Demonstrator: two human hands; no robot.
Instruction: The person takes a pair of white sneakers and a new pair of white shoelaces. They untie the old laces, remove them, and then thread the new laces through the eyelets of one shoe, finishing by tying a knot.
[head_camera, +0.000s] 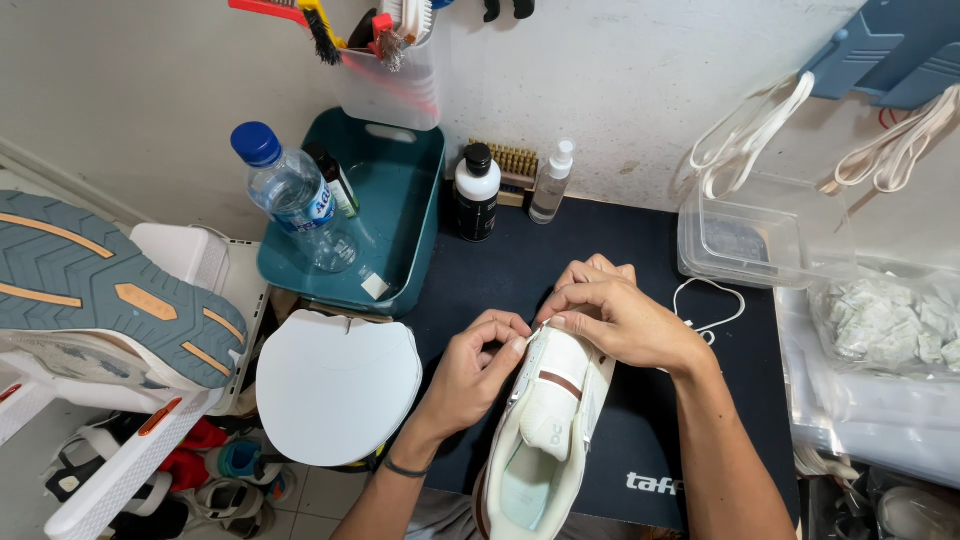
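Cream-white sneaker (545, 430), one only, lying on a dark mat (640, 300) spread over the counter; long axis running toward and away from the wearer, toe pointing away toward the wall, heel opening nearest the camera, a brown band across the tongue. Left hand (475, 370) pinched closed at the sneaker's left eyelet edge, thumb and forefinger gripping what looks like a lace end, too small to tell for sure. Right hand (610, 315) curled over the toe end, fingers closed on the upper; what the grip holds there hidden beneath the fingers.

Three bottles standing at the mat's far edge and beside it: one clear water bottle (290, 195) with blue cap and blue label inside a teal tub (400, 190), one black bottle (477, 192) with a white label, one small clear spray bottle (551, 182). One clear plastic box (760, 235) at far right, white laces (745, 135) hanging above it. One loose white lace (715, 300) on the mat just beside the right hand. One grey-soled shoe (100, 290), sole up with orange patches, at far left. White lettering at the mat's near edge.
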